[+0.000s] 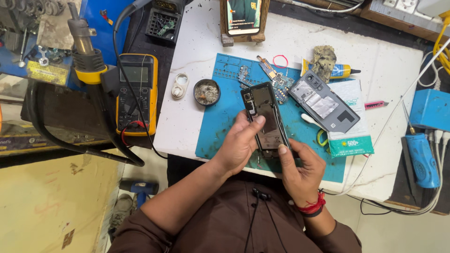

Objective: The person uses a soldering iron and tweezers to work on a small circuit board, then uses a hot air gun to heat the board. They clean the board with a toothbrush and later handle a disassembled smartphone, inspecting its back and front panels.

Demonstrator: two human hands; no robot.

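Observation:
I hold an opened black phone body (264,117) over the blue work mat (220,117), its inside facing up. My left hand (239,145) grips its left edge with the thumb lying on the inner face. My right hand (300,168) supports the lower right corner, thumb pressed on the bottom edge. A grey phone back cover (323,105) lies on the mat to the right, and a small circuit board (276,79) rests just beyond the phone.
A yellow multimeter (137,93) and a hot-air gun (84,42) sit at the left. A round tin (206,92), a glue tube (340,71), a white packet (351,136), a blue screwdriver (422,159) and a propped phone (243,16) surround the mat.

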